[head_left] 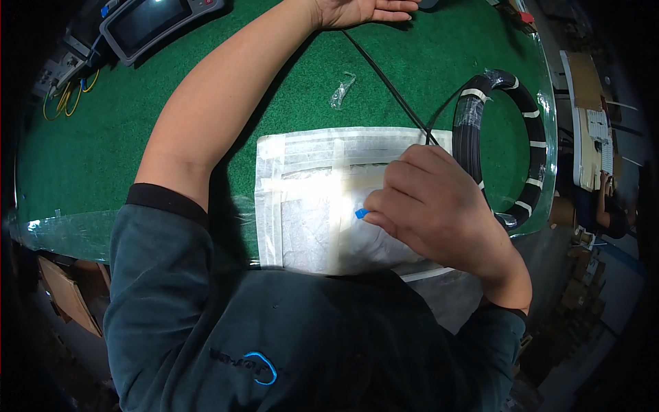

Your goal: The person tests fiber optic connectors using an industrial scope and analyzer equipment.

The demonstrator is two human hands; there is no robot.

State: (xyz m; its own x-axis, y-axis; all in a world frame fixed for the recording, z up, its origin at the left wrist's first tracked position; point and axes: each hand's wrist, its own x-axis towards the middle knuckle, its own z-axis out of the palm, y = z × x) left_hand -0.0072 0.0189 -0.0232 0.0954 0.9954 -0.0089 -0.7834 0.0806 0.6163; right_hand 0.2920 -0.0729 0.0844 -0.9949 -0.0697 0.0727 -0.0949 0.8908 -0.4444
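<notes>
My right hand (432, 209) is closed in a pinch over a white padded mat, its back facing up. A small blue connector (362, 213) sticks out between its thumb and forefinger. A thin black cable (391, 86) runs down the green surface to the knuckles of this hand; whether it joins the connector is hidden. Stretched far forward, my left hand (364, 11) is partly cut off by the top edge. Its fingers are extended, and the cable passes close beneath its wrist. The white mat (309, 240) is crossed with tape strips.
A coil of black cable (469, 137), bound with white bands, lies at right. Clear plastic scrap (342, 90) rests on the green tabletop (295, 96). A tablet-like device (154, 27) and yellow cables (65, 103) are at upper left. Another person's arm (603, 199) shows far right.
</notes>
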